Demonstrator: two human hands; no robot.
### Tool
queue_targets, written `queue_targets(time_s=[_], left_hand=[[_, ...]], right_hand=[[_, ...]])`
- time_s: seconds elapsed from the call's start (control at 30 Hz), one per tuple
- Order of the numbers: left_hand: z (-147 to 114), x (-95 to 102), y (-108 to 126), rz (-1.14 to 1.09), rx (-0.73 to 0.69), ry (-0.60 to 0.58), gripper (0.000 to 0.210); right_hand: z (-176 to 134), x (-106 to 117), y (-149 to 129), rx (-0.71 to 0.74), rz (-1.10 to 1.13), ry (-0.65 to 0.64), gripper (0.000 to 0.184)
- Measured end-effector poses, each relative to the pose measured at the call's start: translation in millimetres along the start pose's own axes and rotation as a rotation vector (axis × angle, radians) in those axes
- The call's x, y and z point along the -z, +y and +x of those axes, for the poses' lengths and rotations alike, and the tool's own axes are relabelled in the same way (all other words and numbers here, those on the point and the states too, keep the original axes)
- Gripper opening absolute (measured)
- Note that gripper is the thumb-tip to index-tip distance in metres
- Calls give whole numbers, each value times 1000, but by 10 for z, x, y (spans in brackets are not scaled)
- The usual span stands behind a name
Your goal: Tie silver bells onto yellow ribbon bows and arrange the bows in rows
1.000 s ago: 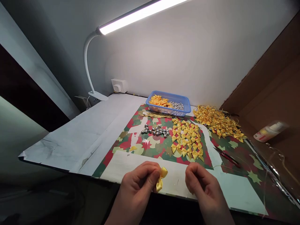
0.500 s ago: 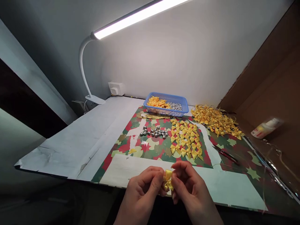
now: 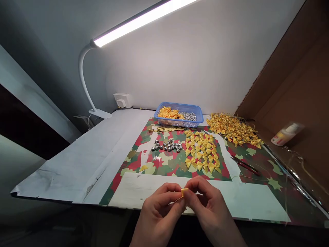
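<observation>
Between my two hands, near the table's front edge, is a yellow ribbon bow (image 3: 184, 191), mostly covered by my fingers. My left hand (image 3: 164, 209) pinches it from the left, and a thin strand shows by those fingertips. From the right, my right hand (image 3: 205, 202) grips the bow with thumb and forefinger. Beyond the hands, yellow bows (image 3: 203, 151) lie in rows on the patterned mat (image 3: 164, 164). Left of them sits a cluster of silver bells (image 3: 169, 145), with a bundle of gold ties (image 3: 167, 129) behind.
A blue basket (image 3: 200, 118) with bows and silver bells stands by the wall. At the right are a heap of finished-looking gold bows (image 3: 233, 128), dark tweezers or scissors (image 3: 245, 165) and a white bottle (image 3: 284, 135). A lamp (image 3: 83, 75) is clipped at the left.
Both hands have drawn closer together, and the bow has turned so less of it shows. The camera view has shifted slightly.
</observation>
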State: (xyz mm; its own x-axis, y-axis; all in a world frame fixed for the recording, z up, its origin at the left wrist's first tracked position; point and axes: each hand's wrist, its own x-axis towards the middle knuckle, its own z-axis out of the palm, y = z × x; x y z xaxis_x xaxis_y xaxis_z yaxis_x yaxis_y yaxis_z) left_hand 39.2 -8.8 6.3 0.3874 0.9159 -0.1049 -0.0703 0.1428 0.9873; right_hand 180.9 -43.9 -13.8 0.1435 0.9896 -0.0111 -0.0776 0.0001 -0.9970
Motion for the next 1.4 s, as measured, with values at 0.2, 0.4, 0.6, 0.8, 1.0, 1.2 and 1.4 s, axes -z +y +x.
queue_targets(time_s=[0.2,0.4,0.6,0.8,1.0,1.2,1.4], left_hand=[[4,-8,41,-167,179,5,28],[12,-39,51,-370,292,156,25],[44,-43,13,-484,327,113,37],[111,3,-13,-444,384,99,43],[217,-44,-119,-204,347,-92,36],[289,-259,-234,-578,444,-196,31],[437,-373,-90,-348,489,-42,33]], right_hand=[[75,-101,60,-10,110,2,34],[56,14,170,-141,200,74,51],[41,39,207,-146,231,-41,43],[43,99,112,-156,186,-66,43],[-14,253,53,-180,140,-124,44],[-2,375,111,-252,384,-182,47],[93,751,49,-293,23,-73,43]])
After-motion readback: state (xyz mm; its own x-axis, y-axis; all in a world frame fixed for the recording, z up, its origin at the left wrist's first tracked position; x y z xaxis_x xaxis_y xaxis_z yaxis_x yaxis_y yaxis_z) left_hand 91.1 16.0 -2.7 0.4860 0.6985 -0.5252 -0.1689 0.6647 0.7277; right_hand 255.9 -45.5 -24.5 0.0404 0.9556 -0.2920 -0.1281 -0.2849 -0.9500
